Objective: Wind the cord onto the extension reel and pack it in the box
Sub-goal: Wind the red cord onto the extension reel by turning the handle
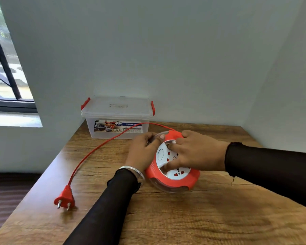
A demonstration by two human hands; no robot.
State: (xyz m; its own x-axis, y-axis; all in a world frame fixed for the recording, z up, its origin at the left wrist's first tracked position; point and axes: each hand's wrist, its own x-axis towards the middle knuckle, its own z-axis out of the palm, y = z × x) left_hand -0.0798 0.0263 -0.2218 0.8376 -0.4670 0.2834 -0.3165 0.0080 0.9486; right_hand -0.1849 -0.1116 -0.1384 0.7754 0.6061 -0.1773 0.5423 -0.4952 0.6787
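Note:
A round red extension reel with a white socket face lies tilted on the wooden table. My left hand grips its left rim, thumb on the top edge. My right hand rests on the socket face with fingers curled into the white centre. A red cord leaves the reel's top, arcs left past the box and ends in a red two-pin plug lying near the table's left edge. The clear plastic box with red clips stands at the back, lid on.
The table sits in a corner of pale walls. A window with dark bars is at the left. The floor drops away beyond the table's left edge.

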